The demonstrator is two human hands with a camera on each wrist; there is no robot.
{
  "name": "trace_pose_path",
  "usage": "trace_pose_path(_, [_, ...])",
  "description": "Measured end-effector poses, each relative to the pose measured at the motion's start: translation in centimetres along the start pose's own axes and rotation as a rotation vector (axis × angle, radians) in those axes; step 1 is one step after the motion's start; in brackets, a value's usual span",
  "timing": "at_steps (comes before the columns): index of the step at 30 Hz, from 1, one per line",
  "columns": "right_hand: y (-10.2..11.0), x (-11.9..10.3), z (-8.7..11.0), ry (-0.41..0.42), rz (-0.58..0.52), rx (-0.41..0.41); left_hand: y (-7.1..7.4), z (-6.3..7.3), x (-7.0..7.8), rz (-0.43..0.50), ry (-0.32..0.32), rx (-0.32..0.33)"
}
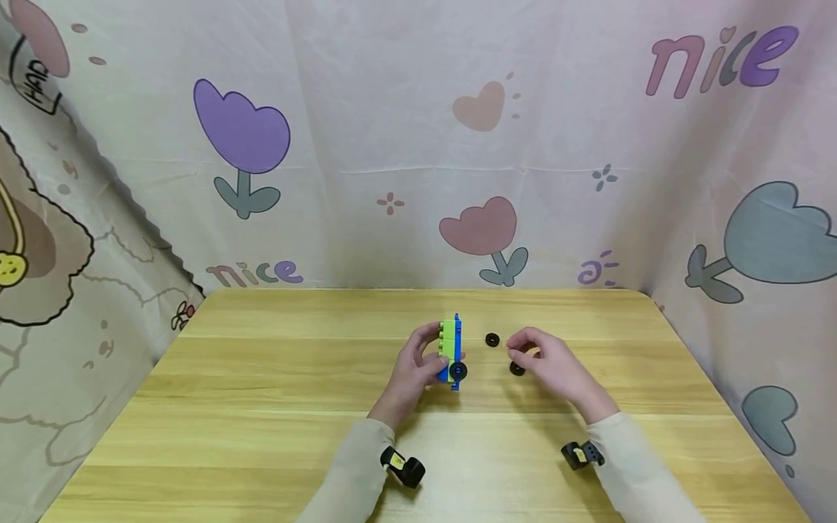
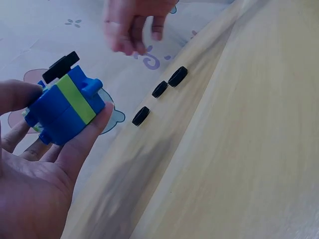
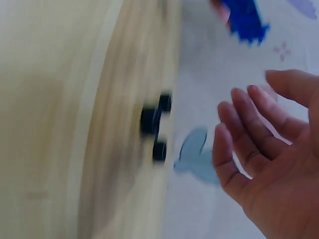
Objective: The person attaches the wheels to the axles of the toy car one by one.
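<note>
My left hand grips a toy car of lime-green and blue building blocks, turned on its side above the table. One black wheel is fitted on the car's near end. In the left wrist view this wheel stands out from the blue block body. My right hand hovers over the loose black wheels, its fingers loosely bent and apart with nothing between them in the right wrist view. Three loose wheels show in the left wrist view: one nearer, one in the middle and one farther.
The wooden table reaches back to a hanging cloth printed with flowers and hearts. More printed cloth hangs along the left and right sides. A small black camera is strapped to each wrist, over pale sleeves.
</note>
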State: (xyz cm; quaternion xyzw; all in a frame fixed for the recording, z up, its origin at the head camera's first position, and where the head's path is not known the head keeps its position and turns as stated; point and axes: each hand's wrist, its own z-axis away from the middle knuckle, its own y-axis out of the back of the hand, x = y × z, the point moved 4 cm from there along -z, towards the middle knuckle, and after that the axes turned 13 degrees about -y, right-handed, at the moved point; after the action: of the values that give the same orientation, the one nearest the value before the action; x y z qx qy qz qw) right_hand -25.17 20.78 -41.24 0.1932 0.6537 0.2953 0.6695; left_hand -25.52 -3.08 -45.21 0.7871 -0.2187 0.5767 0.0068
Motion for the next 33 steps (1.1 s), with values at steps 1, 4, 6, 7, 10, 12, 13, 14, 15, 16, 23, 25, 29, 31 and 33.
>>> trace_pose_path(1, [0.4, 0.4, -0.1, 0.002, 0.040, 0.009, 0.0, 0.0, 0.0, -0.001, -0.001, 0.001])
trace_pose_path(4, [1.3, 1.8, -0.5, 0.008, 0.124, 0.008, 0.1, 0.0, 0.1, -0.003, -0.005, 0.003])
trace_pose_path(6, [1.5, 2.5, -0.8, 0.012, 0.155, -0.009, 0.1, 0.0, 0.0, 0.003, -0.014, 0.001])
trace_pose_path(7, [1.5, 2.8, -0.9, 0.018, 0.170, -0.018, 0.1, 0.0, 0.0, 0.005, -0.019, 0.000])
trace_pose_path(10, [1.2, 3.4, -1.3, 0.031, 0.197, -0.054, 0.0, -0.1, -0.1, 0.008, -0.018, -0.001])
trace_pose_path(12, [0.9, 3.7, -1.5, 0.033, 0.207, -0.074, 0.0, -0.1, -0.1, 0.005, -0.011, 0.000])
trace_pose_path(13, [0.7, 3.7, -1.6, 0.027, 0.206, -0.079, -0.1, -0.1, -0.1, 0.000, -0.010, 0.001])
trace_pose_path(14, [0.6, 3.7, -1.7, 0.018, 0.196, -0.085, -0.1, -0.1, -0.1, -0.006, -0.005, 0.005])
trace_pose_path(15, [0.5, 3.7, -1.8, 0.008, 0.188, -0.090, -0.1, -0.1, -0.1, -0.007, -0.003, 0.008])
trace_pose_path(16, [0.4, 3.7, -1.9, 0.003, 0.182, -0.097, -0.1, 0.0, -0.1, -0.009, 0.000, 0.011])
trace_pose_path(23, [-0.4, 3.6, -2.5, -0.022, 0.176, -0.143, -0.1, 0.1, -0.1, 0.005, 0.008, 0.015])
trace_pose_path(25, [-0.5, 3.4, -2.6, -0.023, 0.176, -0.148, -0.1, 0.1, -0.2, 0.009, 0.005, 0.014])
trace_pose_path(29, [-0.8, 3.1, -2.5, -0.025, 0.189, -0.146, -0.1, 0.1, -0.2, 0.020, 0.004, 0.016])
trace_pose_path(31, [-0.9, 3.1, -2.5, -0.021, 0.200, -0.142, -0.2, 0.1, -0.2, 0.020, 0.005, 0.017])
trace_pose_path(33, [-0.9, 3.0, -2.5, -0.016, 0.209, -0.137, -0.2, 0.1, -0.3, 0.021, 0.005, 0.019])
